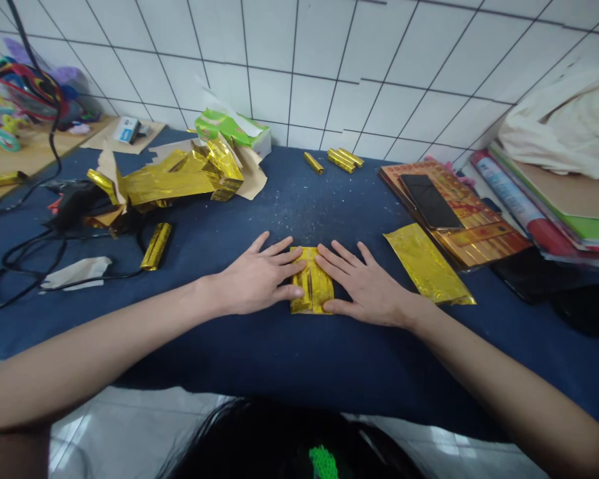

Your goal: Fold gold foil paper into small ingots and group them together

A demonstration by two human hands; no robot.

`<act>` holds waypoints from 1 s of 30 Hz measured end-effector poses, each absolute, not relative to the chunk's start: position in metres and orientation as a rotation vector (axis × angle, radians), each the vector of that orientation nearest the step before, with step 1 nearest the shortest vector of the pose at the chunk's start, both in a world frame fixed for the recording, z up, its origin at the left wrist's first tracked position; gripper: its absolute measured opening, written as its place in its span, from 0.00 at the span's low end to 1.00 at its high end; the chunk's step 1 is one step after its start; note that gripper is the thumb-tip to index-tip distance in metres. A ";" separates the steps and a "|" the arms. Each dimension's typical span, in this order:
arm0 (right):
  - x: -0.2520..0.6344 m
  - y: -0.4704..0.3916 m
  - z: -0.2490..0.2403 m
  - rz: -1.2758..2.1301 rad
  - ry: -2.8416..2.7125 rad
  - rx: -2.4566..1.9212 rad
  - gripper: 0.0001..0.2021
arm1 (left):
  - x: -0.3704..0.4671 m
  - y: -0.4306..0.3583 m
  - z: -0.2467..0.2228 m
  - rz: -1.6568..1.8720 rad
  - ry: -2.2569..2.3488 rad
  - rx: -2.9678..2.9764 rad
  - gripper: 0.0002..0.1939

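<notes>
A piece of gold foil paper [312, 283], its two sides folded in toward a narrow middle gap, lies on the dark blue cloth in front of me. My left hand [262, 276] rests on its left part, fingers spread and palm down. On the right part lie the fingertips of my right hand [367, 286], also spread flat. Neither hand grips anything. To the right is a flat gold foil sheet [429, 265], apart from the right hand. A rolled gold foil tube [156, 246] lies left of the left hand.
Crumpled gold foil [180, 176] and a green tissue pack [234, 130] sit at the back left. Several small gold rolls [342, 159] lie near the wall. A phone [432, 201] rests on a gold-red stack [494, 236] at right. Black cables [22, 259] run along the left.
</notes>
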State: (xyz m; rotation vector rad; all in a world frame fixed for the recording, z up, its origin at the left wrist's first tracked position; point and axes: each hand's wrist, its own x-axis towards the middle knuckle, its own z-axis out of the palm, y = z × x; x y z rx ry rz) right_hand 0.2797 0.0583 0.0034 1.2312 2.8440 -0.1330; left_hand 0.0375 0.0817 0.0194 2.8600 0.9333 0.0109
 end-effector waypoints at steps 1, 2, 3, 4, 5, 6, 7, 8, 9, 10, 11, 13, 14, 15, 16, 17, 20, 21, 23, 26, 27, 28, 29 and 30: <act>0.279 0.058 0.004 -0.131 2.843 1.235 0.37 | 0.042 0.080 0.018 0.059 0.951 2.900 0.23; 0.279 0.058 0.004 -0.128 2.844 1.235 0.38 | 0.047 0.078 0.016 0.087 0.941 2.942 0.21; 0.279 0.058 0.004 -0.125 2.846 1.235 0.38 | 0.050 0.076 0.013 0.138 0.930 2.980 0.21; 0.279 0.057 0.004 -0.122 2.848 1.234 0.38 | 0.052 0.074 0.010 0.177 0.920 3.007 0.22; 0.279 0.057 0.004 -0.119 2.852 1.231 0.38 | 0.052 0.072 0.007 0.191 0.882 3.032 0.22; 0.279 0.057 0.004 -0.118 2.855 1.228 0.38 | 0.052 0.070 0.005 0.199 0.837 3.050 0.20; 0.279 0.058 0.003 -0.117 2.858 1.226 0.39 | 0.050 0.068 0.004 0.197 0.795 3.061 0.19; 0.279 0.058 0.003 -0.117 2.859 1.225 0.39 | 0.048 0.066 0.004 0.190 0.755 3.066 0.19; 0.279 0.058 0.003 -0.117 2.860 1.227 0.39 | 0.046 0.064 0.005 0.192 0.729 3.067 0.20; 0.279 0.058 0.003 -0.117 2.860 1.230 0.39 | 0.045 0.063 0.007 0.191 0.715 3.068 0.20; 0.279 0.058 0.003 -0.116 2.861 1.235 0.39 | 0.044 0.062 0.009 0.190 0.710 3.069 0.21; 0.280 0.058 0.003 -0.120 2.859 1.236 0.38 | 0.043 0.060 0.013 0.167 0.715 3.076 0.21; 0.280 0.058 0.003 -0.124 2.857 1.236 0.38 | 0.044 0.059 0.014 0.145 0.716 3.079 0.21; 0.280 0.058 0.004 -0.131 2.851 1.237 0.38 | 0.044 0.059 0.014 0.120 0.716 3.079 0.21; 0.280 0.057 0.005 -0.139 2.842 1.239 0.38 | 0.043 0.059 0.014 0.099 0.716 3.074 0.21; 0.280 0.057 0.005 -0.147 2.833 1.245 0.38 | 0.043 0.058 0.013 0.083 0.718 3.065 0.21; 0.279 0.057 0.006 -0.162 2.823 1.255 0.39 | 0.039 0.058 0.010 0.059 0.718 3.019 0.22; 0.279 0.057 0.006 -0.166 2.826 1.253 0.40 | 0.038 0.058 0.010 0.054 0.712 3.001 0.23; 0.279 0.056 0.005 -0.179 2.827 1.244 0.41 | 0.035 0.058 0.010 0.036 0.685 2.963 0.28; 0.280 0.058 0.005 -0.229 2.811 1.242 0.44 | 0.031 0.058 0.013 0.000 0.658 2.901 0.37; 0.281 0.059 0.006 -0.261 2.802 1.244 0.45 | 0.030 0.058 0.014 -0.011 0.652 2.883 0.40; 0.283 0.060 0.008 -0.308 2.792 1.250 0.46 | 0.030 0.058 0.014 -0.018 0.644 2.866 0.42; 0.285 0.061 0.011 -0.379 2.781 1.253 0.46 | 0.029 0.059 0.014 -0.025 0.636 2.852 0.43; 0.287 0.062 0.015 -0.468 2.771 1.261 0.45 | 0.029 0.059 0.015 -0.031 0.631 2.841 0.44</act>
